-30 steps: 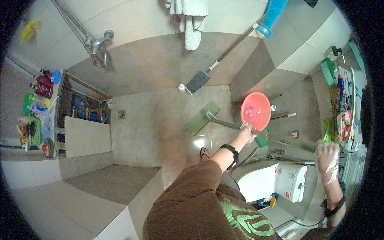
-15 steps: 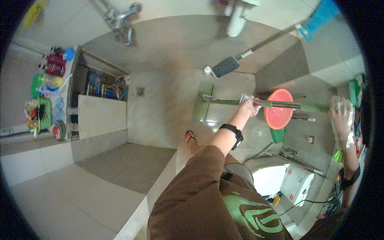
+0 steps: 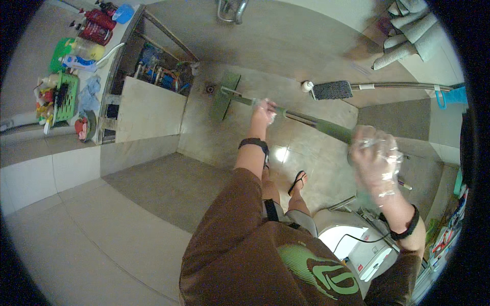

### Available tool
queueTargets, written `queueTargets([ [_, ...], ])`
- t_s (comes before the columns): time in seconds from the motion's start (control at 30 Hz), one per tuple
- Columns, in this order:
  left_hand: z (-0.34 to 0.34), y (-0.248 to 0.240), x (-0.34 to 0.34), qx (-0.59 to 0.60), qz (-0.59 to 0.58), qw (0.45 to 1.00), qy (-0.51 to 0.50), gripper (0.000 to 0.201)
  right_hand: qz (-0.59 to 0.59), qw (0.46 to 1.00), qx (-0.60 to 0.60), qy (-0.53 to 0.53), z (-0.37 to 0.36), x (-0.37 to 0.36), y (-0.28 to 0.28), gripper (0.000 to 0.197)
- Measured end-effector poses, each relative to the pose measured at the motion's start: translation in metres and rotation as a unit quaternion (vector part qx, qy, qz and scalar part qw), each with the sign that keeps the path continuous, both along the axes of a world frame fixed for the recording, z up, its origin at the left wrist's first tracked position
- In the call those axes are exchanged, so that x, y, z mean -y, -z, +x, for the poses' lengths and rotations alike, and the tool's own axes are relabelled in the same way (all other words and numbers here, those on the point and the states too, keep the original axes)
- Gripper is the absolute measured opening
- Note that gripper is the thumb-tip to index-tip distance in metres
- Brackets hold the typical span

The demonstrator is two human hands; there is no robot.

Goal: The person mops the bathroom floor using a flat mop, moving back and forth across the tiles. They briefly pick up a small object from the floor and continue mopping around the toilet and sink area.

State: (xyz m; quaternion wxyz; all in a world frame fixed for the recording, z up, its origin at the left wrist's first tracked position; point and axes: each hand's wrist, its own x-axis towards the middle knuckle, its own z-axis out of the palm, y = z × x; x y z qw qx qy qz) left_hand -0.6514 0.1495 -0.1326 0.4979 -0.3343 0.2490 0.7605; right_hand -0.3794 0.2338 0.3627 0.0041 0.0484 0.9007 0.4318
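A flat mop (image 3: 232,85) with a rectangular green head rests on the tiled floor near the drain (image 3: 210,89). Its green and metal handle (image 3: 332,129) slants rightward across my front. Partway down the handle, my left hand (image 3: 264,112), in a clear plastic glove, is closed around it. Closer to the camera, my gloved right hand (image 3: 376,159) grips the handle's upper end and hides its tip.
A grey-headed brush (image 3: 332,90) leans at the far right beside a small white bottle (image 3: 307,86). At left, a counter holds several bottles and a green basket (image 3: 66,97). A white toilet (image 3: 352,250) stands close at right; a faucet (image 3: 234,10) is ahead.
The view has turned and shifted right. The mop head has moved left across the floor toward the drain, and my right hand has come inward. Both hands keep hold of the handle.
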Motion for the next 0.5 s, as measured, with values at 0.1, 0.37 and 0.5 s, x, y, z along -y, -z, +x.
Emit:
queueTargets([
  [0.1, -0.031, 0.013, 0.039, -0.085, 0.024, 0.993, 0.073, 0.011, -0.043, 0.996, 0.073, 0.036, -0.033, 0.052, -0.015, 0.013],
  [0.37, 0.036, -0.115, 0.058, -0.096, -0.167, 0.974, 0.122, 0.016, -0.048, 0.976, 0.205, 0.053, -0.005, 0.097, -0.105, 0.065],
  [0.5, 0.059, -0.206, 0.099, -0.142, -0.151, 0.963, 0.172, 0.005, -0.109, 0.966, 0.166, 0.163, -0.021, 0.121, -0.153, 0.03],
])
